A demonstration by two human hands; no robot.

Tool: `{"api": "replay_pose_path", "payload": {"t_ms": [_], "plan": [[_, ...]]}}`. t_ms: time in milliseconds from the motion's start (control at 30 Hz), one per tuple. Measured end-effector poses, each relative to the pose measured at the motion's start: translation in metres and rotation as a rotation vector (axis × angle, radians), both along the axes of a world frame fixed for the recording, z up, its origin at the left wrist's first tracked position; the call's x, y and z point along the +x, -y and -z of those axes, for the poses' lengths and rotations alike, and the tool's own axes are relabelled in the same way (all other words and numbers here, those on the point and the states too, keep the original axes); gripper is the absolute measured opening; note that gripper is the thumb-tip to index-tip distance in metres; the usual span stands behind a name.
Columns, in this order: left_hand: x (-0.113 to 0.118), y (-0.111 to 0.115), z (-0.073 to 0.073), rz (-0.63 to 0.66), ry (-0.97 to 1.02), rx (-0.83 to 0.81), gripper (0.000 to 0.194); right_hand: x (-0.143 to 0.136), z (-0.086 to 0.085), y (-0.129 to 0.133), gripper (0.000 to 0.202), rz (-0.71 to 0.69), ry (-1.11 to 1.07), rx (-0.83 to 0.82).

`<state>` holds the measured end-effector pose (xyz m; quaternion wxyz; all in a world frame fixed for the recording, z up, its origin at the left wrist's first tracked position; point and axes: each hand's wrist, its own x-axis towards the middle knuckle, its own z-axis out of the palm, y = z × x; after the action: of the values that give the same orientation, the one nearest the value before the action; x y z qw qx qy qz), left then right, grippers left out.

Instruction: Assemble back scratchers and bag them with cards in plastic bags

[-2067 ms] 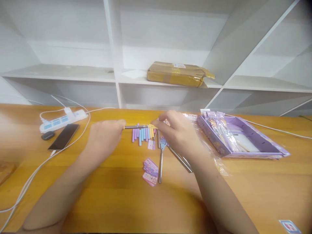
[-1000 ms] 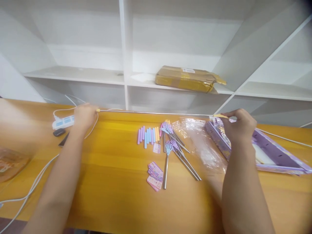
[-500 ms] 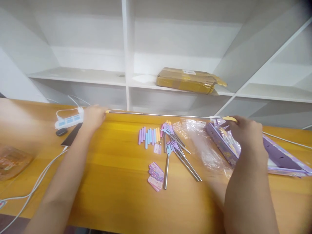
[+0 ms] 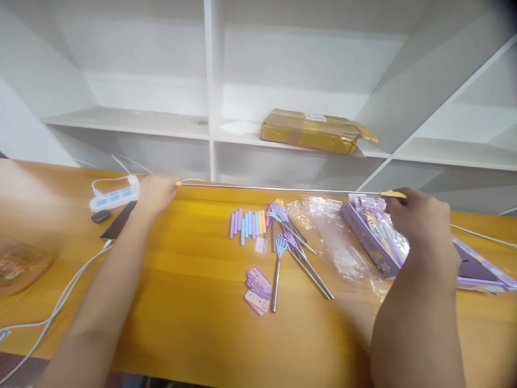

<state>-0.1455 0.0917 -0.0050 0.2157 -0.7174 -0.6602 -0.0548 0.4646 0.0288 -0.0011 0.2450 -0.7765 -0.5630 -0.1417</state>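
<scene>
While the left hand (image 4: 155,193) clenches its fingers around one yellow-tipped end of a long, thin metal rod (image 4: 278,188), the right hand (image 4: 422,215) grasps the yellow piece at the other end. The rod stretches straight and nearly level between them, above the rear of the desk (image 4: 181,312). Below it lie a row of pastel tubes (image 4: 247,225), a cluster of hand-shaped scratchers (image 4: 277,275) with metal shafts, and a fanned pile of printed cards (image 4: 258,291). Clear plastic bags (image 4: 343,253) spread beside the purple box (image 4: 365,242), which the right forearm partly hides. Near the left hand are a power strip (image 4: 115,199) and a dark phone (image 4: 117,223).
</scene>
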Motion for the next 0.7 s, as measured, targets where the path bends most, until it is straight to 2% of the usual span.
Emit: {"api": "replay_pose_path", "payload": {"t_ms": [100,167,367,567,700], "plan": [[-0.001,0.000,-0.001,-0.010,-0.001,0.005,0.031,-0.004,0.005,-0.004,0.031,0.140,-0.001,-0.061],[0.000,-0.001,-0.001,-0.017,0.006,-0.010,0.031,-0.007,0.008,-0.005,0.037,0.170,0.010,-0.065],[0.006,0.002,-0.006,-0.033,0.025,-0.083,0.031,-0.010,0.010,-0.005,0.040,0.153,0.035,-0.103],[0.009,0.007,-0.011,-0.024,0.069,-0.086,0.030,-0.013,0.006,-0.001,0.042,0.155,0.048,-0.110],[0.007,0.005,-0.011,-0.016,0.008,-0.097,0.030,-0.015,0.005,0.000,0.042,0.150,0.023,-0.097]]}}
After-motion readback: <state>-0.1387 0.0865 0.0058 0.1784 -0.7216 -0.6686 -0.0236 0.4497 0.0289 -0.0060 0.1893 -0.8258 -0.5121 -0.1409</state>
